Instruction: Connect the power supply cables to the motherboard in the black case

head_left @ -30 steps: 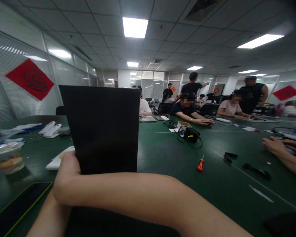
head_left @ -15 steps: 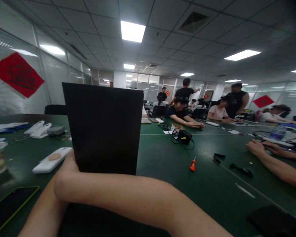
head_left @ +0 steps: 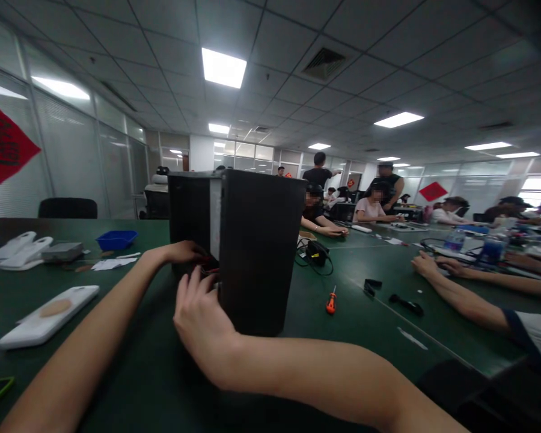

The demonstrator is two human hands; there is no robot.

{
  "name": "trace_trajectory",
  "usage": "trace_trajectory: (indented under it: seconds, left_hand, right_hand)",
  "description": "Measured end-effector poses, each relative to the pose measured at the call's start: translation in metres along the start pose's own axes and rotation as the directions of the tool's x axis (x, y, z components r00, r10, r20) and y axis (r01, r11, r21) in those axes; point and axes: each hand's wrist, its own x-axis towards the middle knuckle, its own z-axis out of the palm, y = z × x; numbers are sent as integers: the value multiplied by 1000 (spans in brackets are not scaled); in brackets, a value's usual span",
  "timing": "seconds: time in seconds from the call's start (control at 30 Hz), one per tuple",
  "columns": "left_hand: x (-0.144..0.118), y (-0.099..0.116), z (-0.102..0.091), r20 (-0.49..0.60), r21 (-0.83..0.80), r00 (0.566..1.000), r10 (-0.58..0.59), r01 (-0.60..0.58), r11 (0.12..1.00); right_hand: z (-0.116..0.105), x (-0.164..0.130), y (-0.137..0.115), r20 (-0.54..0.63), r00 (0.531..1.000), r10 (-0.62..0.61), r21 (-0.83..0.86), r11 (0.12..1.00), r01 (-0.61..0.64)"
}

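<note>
A tall black case stands upright on the green table right in front of me, its open left side showing a pale inner edge. My right hand crosses in front of me, and its spread fingers touch the case's near left edge by a bit of red inside. My left hand reaches to the case's open side further back, its fingertips hidden inside.
An orange screwdriver and small black parts lie right of the case. Behind it sits a black cable bundle. At my left are a white device and a blue tray. A co-worker's arm rests at right.
The view has swung right and the case has turned, so its open left side now shows. My right hand came off the case's side to its near edge; my left hand has reached in.
</note>
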Motion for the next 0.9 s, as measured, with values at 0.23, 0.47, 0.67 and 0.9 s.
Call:
trace_trajectory:
  seconds: [0.23, 0.47, 0.67, 0.9]
  left_hand:
    - [17, 11, 9, 113, 70, 994, 10, -18, 997]
    - [22, 34, 18, 119, 103, 972, 204, -217, 971]
    - [20, 52, 21, 126, 203, 973, 195, -218, 955]
    - [-10, 84, 9, 207, 212, 972, 108, -153, 965]
  right_hand:
    - [60, -55, 80, 228, 959, 167, 123, 972, -199]
    - [130, -96, 158, 210, 972, 105, 120, 984, -133]
    - [154, -105, 179, 149, 983, 103, 109, 987, -120]
    - [169, -119, 197, 42, 998, 56, 167, 984, -63]
